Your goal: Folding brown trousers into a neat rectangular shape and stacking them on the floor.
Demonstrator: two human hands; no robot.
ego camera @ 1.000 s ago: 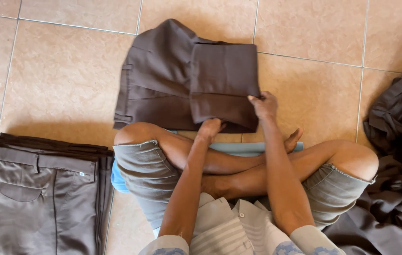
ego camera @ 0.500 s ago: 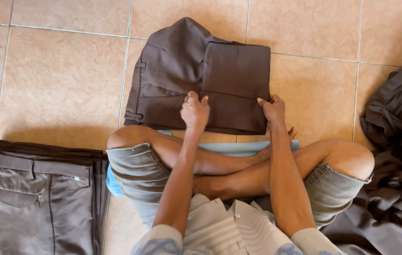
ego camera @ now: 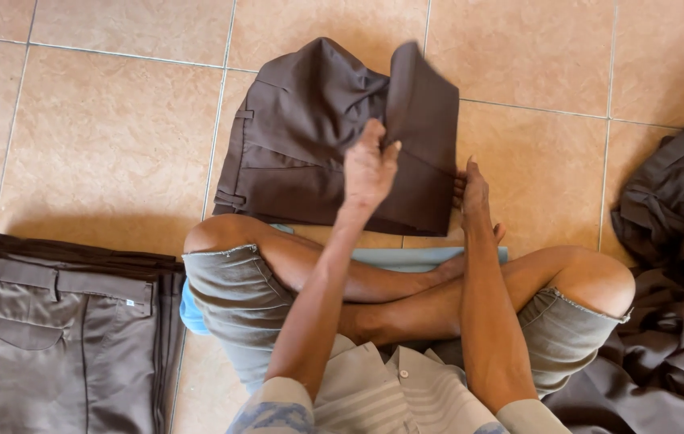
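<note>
The left hand (ego camera: 370, 165) pinches a raised flap of the brown trousers (ego camera: 310, 145) on the floor (ego camera: 101, 137); the right hand (ego camera: 474, 186) rests flat on their edge, fingers loose. If the flap slips — the fold may fall crooked.

Floor (ego camera: 101, 153): square ceramic tiles, mottled peach-tan, glossy, laid in a straight grid with thin dark grout lines. Light: soft daylight, brighter toward the right edge of the floor, with dim shadows close under whatever lies on it. Along the left edge, near corner: stack of folded brown trousers (ego camera: 61, 337), waistbands aligned, lying flat. Along the right edge: loose heap of dark brown garments (ego camera: 671, 265), crumpled, unfolded. Centre, near edge: pale blue mat (ego camera: 414, 259), flat on the tiles.
</note>
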